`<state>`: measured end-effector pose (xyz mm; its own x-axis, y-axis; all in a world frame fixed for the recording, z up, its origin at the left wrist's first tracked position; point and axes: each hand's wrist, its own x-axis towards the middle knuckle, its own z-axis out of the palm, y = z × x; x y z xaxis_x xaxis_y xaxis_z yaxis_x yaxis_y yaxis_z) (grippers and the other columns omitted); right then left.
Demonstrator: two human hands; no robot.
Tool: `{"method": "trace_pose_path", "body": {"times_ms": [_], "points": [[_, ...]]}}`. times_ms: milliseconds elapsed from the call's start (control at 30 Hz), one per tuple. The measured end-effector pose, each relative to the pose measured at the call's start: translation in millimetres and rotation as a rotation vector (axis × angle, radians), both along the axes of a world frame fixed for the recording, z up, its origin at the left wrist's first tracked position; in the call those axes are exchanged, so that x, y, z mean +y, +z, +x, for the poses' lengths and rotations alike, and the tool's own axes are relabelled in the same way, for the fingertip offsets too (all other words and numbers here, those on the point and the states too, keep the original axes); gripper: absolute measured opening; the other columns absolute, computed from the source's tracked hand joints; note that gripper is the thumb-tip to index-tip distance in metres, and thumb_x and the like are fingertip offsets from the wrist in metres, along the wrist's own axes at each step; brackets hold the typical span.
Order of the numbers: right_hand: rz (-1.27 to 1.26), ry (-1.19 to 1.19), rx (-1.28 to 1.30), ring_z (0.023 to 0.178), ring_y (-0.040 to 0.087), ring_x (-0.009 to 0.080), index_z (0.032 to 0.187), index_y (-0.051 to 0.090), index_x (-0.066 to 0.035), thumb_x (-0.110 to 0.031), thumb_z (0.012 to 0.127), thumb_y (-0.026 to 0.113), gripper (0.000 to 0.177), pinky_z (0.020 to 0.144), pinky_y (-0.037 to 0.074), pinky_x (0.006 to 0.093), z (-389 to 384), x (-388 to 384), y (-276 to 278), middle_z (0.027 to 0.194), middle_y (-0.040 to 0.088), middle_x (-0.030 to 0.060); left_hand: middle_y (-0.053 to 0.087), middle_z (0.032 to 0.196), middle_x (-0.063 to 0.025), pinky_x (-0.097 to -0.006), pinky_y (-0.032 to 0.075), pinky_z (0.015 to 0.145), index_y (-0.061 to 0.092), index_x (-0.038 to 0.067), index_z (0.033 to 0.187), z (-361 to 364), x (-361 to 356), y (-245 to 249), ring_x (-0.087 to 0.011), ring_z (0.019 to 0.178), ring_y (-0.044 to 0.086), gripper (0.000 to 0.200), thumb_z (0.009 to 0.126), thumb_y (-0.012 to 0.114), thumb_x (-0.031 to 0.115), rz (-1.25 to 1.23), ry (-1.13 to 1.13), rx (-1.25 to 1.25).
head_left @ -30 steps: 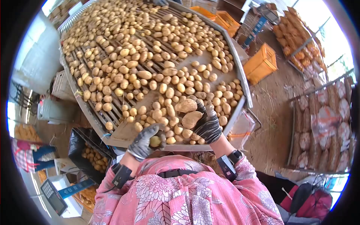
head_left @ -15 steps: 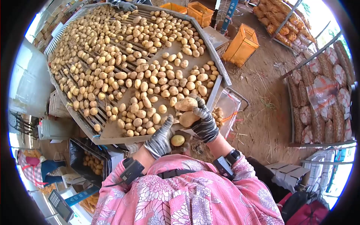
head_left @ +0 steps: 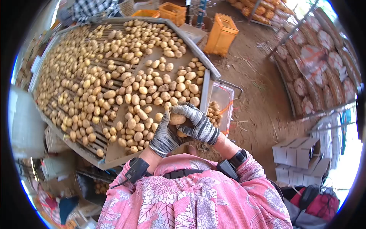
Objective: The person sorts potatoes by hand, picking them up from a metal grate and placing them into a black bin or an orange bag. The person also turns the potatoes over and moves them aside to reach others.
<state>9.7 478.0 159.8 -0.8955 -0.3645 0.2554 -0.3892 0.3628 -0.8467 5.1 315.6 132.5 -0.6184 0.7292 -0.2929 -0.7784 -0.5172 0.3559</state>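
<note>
The right hand [head_left: 199,124] half hides a potato [head_left: 177,119]; the edge crops a checked sleeve [head_left: 91,7].

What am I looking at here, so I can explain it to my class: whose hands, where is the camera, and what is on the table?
No machine arm here: these are one person's two gloved hands, filmed by a single camera worn on the head, looking forward and down. That is why the pink flowered top fills the bottom. Ahead lies a slatted sorting table covered with loose potatoes. The right hand curls its fingers over a potato; the left hand presses against it from the other side. Beside the table's end a clear container holds more potatoes. Orange crates stand on the dirt floor beyond.
</note>
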Motion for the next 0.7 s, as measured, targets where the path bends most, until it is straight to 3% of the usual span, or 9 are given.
{"method": "trace_pose_path", "body": {"times_ms": [100,167,233,300,433,500,567,633,700], "points": [[0.069,-0.138,0.157,0.12,0.042,0.0354,0.127,0.045,-0.006,-0.018,0.07,0.073,0.064,0.101,0.034,0.0412,6.9,6.0,9.6,0.125,0.048,0.0178,0.044,0.131,-0.0114,-0.0488,0.043,0.095,0.034,0.012,0.137,-4.2,14.0,-6.3,-0.029,0.117,0.048,0.08,0.077,0.059,0.059,0.071,-0.021,0.01],[-0.276,-0.23,-0.069,0.128,0.037,0.0332,0.131,0.043,-0.006,-0.018,0.073,0.072,0.066,0.105,0.029,0.039,23.8,16.2,1.2,0.133,0.042,0.0167,0.047,0.128,-0.0118,-0.0482,0.043,0.095,0.037,0.011,0.134,-4.7,21.3,-2.8,-0.0289,0.114,0.049,0.076,0.076,0.064,0.053,0.098,-0.053,-0.107],[-0.326,-0.296,-0.066,0.126,0.038,0.0326,0.131,0.043,-0.005,-0.014,0.073,0.072,0.065,0.104,0.03,0.0386,34.9,25.9,-0.6,0.133,0.042,0.0165,0.048,0.126,-0.0118,-0.0477,0.042,0.096,0.039,0.01,0.132,-7.7,33.6,2.5,-0.0292,0.114,0.049,0.076,0.074,0.066,0.051,0.08,-0.123,-0.115],[-0.002,-0.339,0.062,0.125,0.04,0.0316,0.131,0.043,-0.005,-0.012,0.074,0.071,0.064,0.103,0.032,0.0381,43.7,40.2,-2.8,0.132,0.043,0.0164,0.048,0.126,-0.012,-0.0478,0.042,0.095,0.04,0.008,0.13,-6.0,51.1,1.6,-0.0299,0.113,0.05,0.076,0.074,0.067,0.051,0.097,-0.16,-0.127],[0.001,-0.43,0.008,0.123,0.042,0.0303,0.129,0.046,-0.004,-0.012,0.073,0.072,0.061,0.103,0.033,0.0381,64.0,63.6,1.1,0.13,0.045,0.0164,0.048,0.126,-0.0129,-0.0454,0.042,0.097,0.041,0.007,0.128,1.1,80.6,-6.1,-0.0301,0.114,0.049,0.075,0.073,0.066,0.051,0.09,-0.225,-0.212],[-0.308,-0.569,-0.021,0.119,0.046,0.0275,0.129,0.043,-0.005,-0.014,0.076,0.07,0.06,0.099,0.038,0.0353,77.8,69.1,-0.2,0.128,0.047,0.0139,0.048,0.124,-0.0136,-0.0452,0.04,0.099,0.042,0.007,0.127,1.9,93.4,2.8,-0.0293,0.114,0.049,0.072,0.074,0.066,0.049,0.072,-0.277,-0.175],[-1.029,-0.751,-0.283,0.116,0.049,0.0252,0.131,0.04,-0.006,-0.02,0.085,0.063,0.053,0.098,0.041,0.0369,82.9,81.9,-32.5,0.126,0.049,0.0113,0.049,0.121,-0.014,-0.0447,0.039,0.099,0.042,0.006,0.126,2.1,108.9,13.0,-0.0283,0.113,0.049,0.07,0.073,0.066,0.045,0.026,-0.273,-0.033],[-1.706,-0.519,-0.573,0.112,0.052,0.0266,0.133,0.037,-0.009,-0.032,0.092,0.053,0.05,0.095,0.045,0.0469,98.4,97.9,-51.5,0.126,0.05,0.0114,0.051,0.117,-0.0094,-0.0377,0.039,0.098,0.042,0.004,0.125,3.5,123.0,8.1,-0.0231,0.11,0.05,0.069,0.071,0.07,0.036,-0.033,-0.301,0.17],[-1.923,-0.251,-0.6,0.119,0.047,0.0257,0.134,0.036,-0.009,-0.034,0.091,0.054,0.052,0.103,0.038,0.0445,105.3,93.6,-58.7,0.132,0.046,0.0118,0.05,0.116,-0.0062,-0.033,0.04,0.096,0.043,0.004,0.125,13.1,141.6,1.7,-0.0188,0.108,0.05,0.067,0.07,0.072,0.03,-0.219,-0.202,0.716]]}}
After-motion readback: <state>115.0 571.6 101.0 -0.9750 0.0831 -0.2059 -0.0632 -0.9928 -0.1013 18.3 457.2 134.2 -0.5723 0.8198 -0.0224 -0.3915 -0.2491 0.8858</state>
